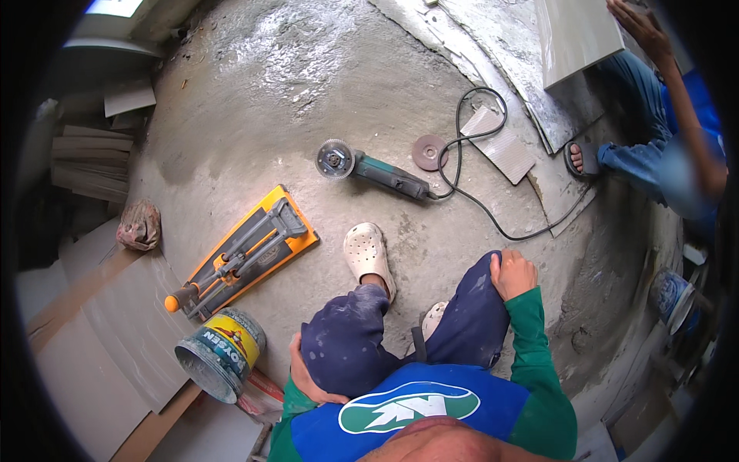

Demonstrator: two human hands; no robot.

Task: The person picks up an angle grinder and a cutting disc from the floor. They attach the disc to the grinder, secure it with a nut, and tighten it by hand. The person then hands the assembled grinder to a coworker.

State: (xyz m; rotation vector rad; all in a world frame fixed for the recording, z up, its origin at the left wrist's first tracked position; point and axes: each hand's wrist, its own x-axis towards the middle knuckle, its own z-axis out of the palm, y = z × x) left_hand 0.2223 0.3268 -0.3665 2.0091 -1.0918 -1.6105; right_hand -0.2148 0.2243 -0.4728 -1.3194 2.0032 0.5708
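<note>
My left hand [309,379] lies against the outer side of my left thigh, thumb apart from the fingers and holding nothing. On my right knee [481,308] rests my right hand [514,276], its fingers loosely bent over the knee and its thumb apart. Beyond my feet an angle grinder [389,177] with a toothed disc lies on the concrete floor. Its black cord [460,154] loops off to the right. A worn brown disc [429,152] sits beside the cord. To the left is an orange and grey manual tile cutter [245,254], with a paint bucket [222,353] near my left hand.
At the right a co-worker's hand [643,31] holds a large tile [577,38] upright. A ribbed tile piece [499,145] lies under the cord. Stacked tiles [91,162], large panels [115,323] and a crumpled bag [139,225] line the left side. Another bucket [677,300] stands far right.
</note>
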